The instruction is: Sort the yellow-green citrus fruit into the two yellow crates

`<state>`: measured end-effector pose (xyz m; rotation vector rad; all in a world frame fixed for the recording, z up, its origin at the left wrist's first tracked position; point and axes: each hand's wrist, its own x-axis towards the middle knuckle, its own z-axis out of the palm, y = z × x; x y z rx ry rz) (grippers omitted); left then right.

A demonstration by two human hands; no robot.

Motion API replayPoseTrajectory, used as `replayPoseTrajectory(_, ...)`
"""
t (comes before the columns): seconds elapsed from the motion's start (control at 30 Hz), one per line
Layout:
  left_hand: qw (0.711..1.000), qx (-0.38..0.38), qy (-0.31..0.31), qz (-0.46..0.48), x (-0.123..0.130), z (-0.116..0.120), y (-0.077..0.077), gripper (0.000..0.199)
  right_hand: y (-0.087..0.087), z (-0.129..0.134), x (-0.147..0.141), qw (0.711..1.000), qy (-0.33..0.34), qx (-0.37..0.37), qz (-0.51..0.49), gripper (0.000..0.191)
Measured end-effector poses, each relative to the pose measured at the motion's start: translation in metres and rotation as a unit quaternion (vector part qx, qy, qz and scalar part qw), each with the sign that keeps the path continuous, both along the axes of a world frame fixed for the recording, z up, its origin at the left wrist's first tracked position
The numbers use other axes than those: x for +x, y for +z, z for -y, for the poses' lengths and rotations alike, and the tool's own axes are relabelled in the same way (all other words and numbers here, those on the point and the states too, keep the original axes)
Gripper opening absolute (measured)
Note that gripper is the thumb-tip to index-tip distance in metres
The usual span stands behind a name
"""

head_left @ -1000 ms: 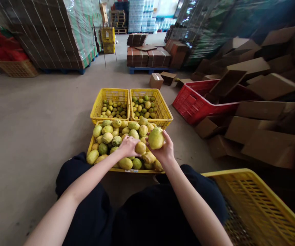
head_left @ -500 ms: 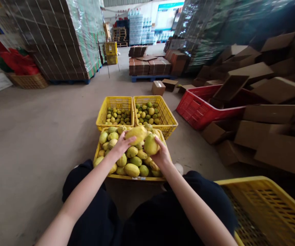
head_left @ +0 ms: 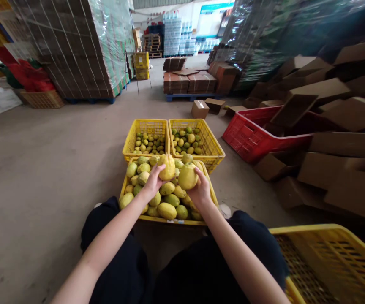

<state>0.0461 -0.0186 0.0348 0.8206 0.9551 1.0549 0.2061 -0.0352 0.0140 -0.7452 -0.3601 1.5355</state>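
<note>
While left hand (head_left: pixel 153 183) half closes around yellow fruit (head_left: pixel 167 167), right hand (head_left: pixel 200 190) cups yellow-green fruit (head_left: pixel 187 176). Both above near yellow crate (head_left: pixel 157 219), narrow gap between; left fruit slightly farther, long axis roughly upright.

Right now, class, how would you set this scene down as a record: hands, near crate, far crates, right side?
Left hand: holds yellow fruit
Right hand: holds yellow-green fruit
Near crate: yellow, heaped with fruit, beneath the hands
Far crates: two, yellow, side by side, partly filled with fruit
Right side: red crate, cardboard boxes
</note>
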Motion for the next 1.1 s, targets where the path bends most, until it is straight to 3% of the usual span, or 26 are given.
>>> replayPoseTrajectory(0.1, 0.998, -0.047, 0.02, 0.023, 0.0, -0.005, 0.002, 0.051, 0.005, -0.004, -0.007, 0.999, -0.011, -0.043, 0.004, 0.026)
replayPoseTrajectory(0.3, 0.998, -0.057, 0.02, 0.022, -0.001, -0.007, 0.008, 0.066, 0.014, -0.009, -0.013, 1.0, 0.02, -0.005, 0.007, 0.029)
replayPoseTrajectory(0.4, 0.998, -0.058, 0.02, 0.028, -0.001, -0.006, 0.009, 0.07, 0.02, -0.008, -0.014, 1.0, 0.013, -0.02, 0.001, 0.027)
replayPoseTrajectory(0.6, 0.991, -0.084, 0.039, 0.092, -0.002, -0.005, 0.014, 0.065, 0.03, -0.006, -0.014, 0.998, 0.002, -0.058, -0.014, 0.024)
replayPoseTrajectory(0.8, 0.969, -0.116, 0.065, 0.206, -0.003, -0.009, 0.011, 0.057, 0.019, -0.012, -0.009, 0.997, 0.001, -0.077, -0.031, 0.027)
replayPoseTrajectory(0.97, 0.955, -0.157, 0.06, 0.243, -0.004, -0.013, 0.005, 0.049, 0.009, -0.02, -0.015, 0.995, -0.025, -0.092, -0.01, 0.032)
replayPoseTrajectory(1.1, 0.945, -0.166, 0.059, 0.276, -0.004, -0.013, 0.009, 0.042, 0.01, -0.021, -0.018, 0.994, -0.049, -0.096, 0.03, 0.034)
